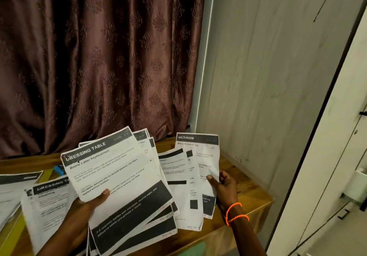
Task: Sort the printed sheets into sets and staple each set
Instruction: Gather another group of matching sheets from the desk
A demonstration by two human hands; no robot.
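At a wooden table (246,194) pushed into a corner, we work hemmed in by a brown curtain (99,57) behind and a pale wall (268,76) to the right; bare wood shows only along the table's right edge. Our left hand (89,202) grips a fanned stack of printed sheets (123,186), the thumb pressed on the top page headed "DRESSING TABLE", the other fingers hidden beneath. We count at least four pages in that fan. Our right hand (224,184) pinches a single "MULTI-ROOM" sheet (200,156) between thumb and curled fingers, its lower half overlapping two more pages held out to the right. Two further piles (45,200) lie on the table at left, beside a blue stapler (59,170), partly covered. Two orange bead bracelets (234,212) circle the right wrist.
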